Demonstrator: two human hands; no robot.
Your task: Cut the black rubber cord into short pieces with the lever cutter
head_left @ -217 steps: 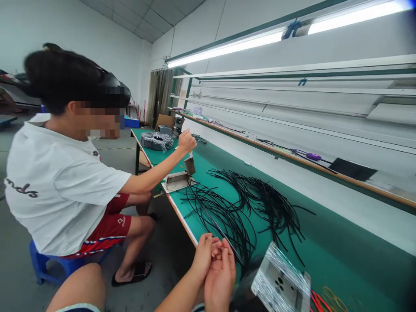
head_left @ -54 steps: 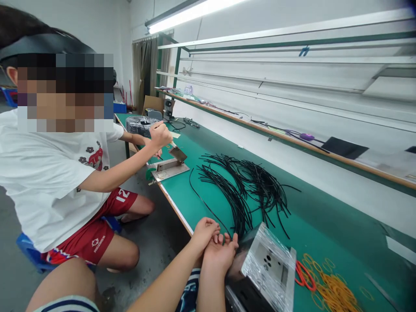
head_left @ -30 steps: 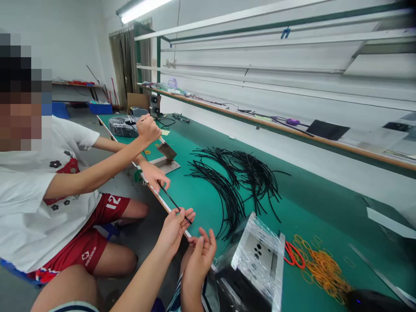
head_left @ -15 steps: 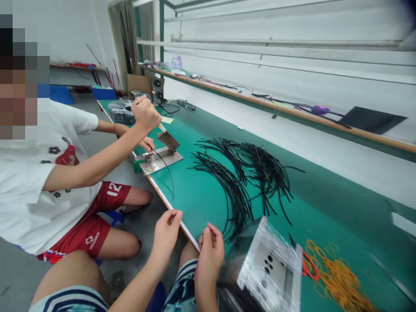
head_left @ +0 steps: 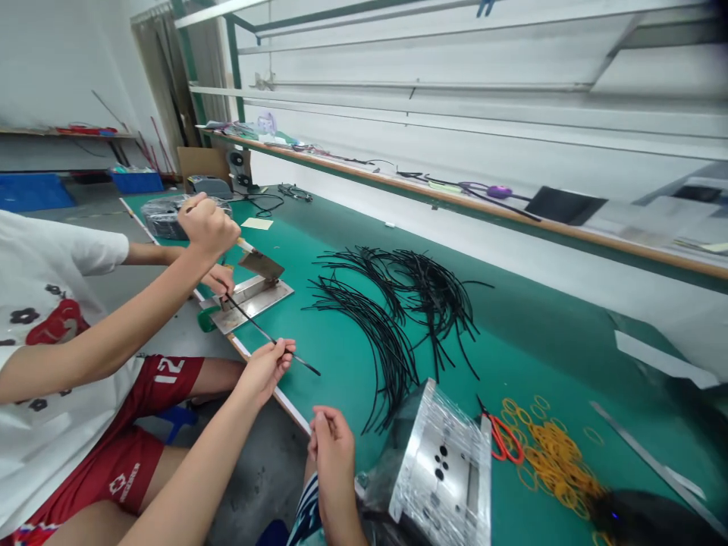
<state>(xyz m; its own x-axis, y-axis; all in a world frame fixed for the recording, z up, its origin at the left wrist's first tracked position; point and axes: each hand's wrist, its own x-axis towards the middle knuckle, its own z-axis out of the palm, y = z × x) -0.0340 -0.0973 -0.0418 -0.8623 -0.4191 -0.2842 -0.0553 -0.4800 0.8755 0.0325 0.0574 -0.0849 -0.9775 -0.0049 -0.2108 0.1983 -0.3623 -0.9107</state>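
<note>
The green table (head_left: 330, 220) is running along a white wall. A co-worker (head_left: 54, 303) is sitting on my left. On the table, a film-wrapped box (head_left: 409, 485) is standing near my right hand (head_left: 334, 447). Two piles of black strands are lying beyond it: a front pile (head_left: 378, 334) and a rear pile (head_left: 440, 292). The cutter (head_left: 262, 302) is resting at the table's edge, its blade tilting upward in the co-worker's grip. My right fingers are curling loosely; whether their tips are meeting, I cannot tell. Rubber bands (head_left: 560, 459) are lying beside red-handled scissors (head_left: 500, 440). My left hand (head_left: 268, 369) is pinching a single strand (head_left: 305, 364), which is extending to the co-worker's other hand at the cutter.
</note>
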